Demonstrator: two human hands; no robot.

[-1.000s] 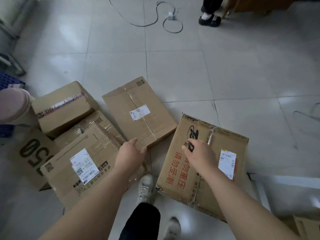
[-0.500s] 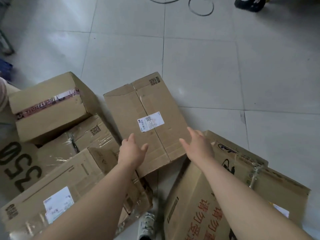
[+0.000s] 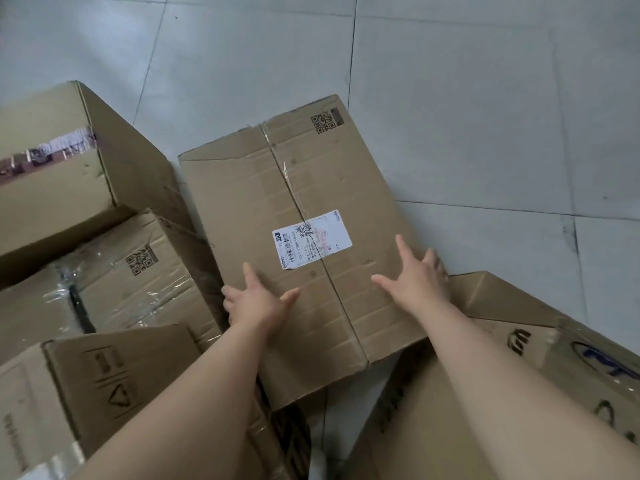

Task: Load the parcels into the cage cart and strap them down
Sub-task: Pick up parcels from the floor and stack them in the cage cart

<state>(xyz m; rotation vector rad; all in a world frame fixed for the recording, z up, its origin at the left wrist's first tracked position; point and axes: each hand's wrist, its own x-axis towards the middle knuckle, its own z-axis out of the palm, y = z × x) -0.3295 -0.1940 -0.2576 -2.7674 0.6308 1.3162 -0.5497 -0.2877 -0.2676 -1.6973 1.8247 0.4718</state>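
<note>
Centre: labelled parcel (image 3: 249,202) is laid flat on the tiled floor (image 3: 485,116). Left hand (image 3: 256,301) and right hand (image 3: 414,284) are placed on its near half, fingers spread, nothing clamped. Taped cartons (image 3: 138,271) are piled at 9 o'clock, and a printed carton (image 3: 519,393) is seen at 4 o'clock.

Parcel (image 3: 242,202) label (image 3: 311,239): print unreadable.

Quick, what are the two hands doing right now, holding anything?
Left hand: open, fingers spread at the labelled box's left edge.
Right hand: open, fingers spread at its right edge.
</note>
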